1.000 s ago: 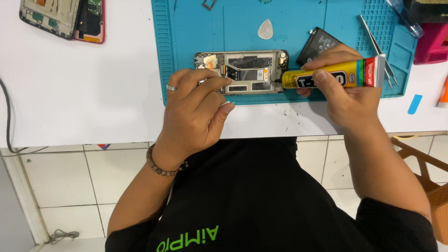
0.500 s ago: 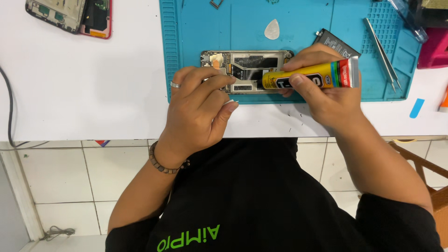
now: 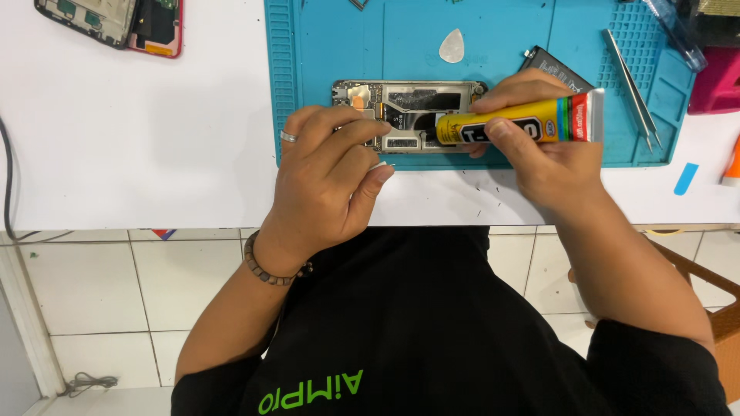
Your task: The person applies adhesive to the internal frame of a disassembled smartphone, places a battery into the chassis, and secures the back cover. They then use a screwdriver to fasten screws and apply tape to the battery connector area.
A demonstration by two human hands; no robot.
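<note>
A white table [image 3: 139,131] carried a blue work mat [image 3: 509,77]. An opened phone frame [image 3: 408,115] lay at the mat's near edge. The left hand [image 3: 331,177] rested on the frame's left end, fingers curled down against it. The right hand [image 3: 539,150] was closed around a yellow glue tube [image 3: 516,127], its tip over the frame. Tweezers [image 3: 632,85] and a white pick [image 3: 452,46] lay apart.

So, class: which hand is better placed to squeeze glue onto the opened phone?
The right hand. It already grips the yellow glue tube with its tip over the opened phone; the left hand only steadies the phone's edge.
</note>
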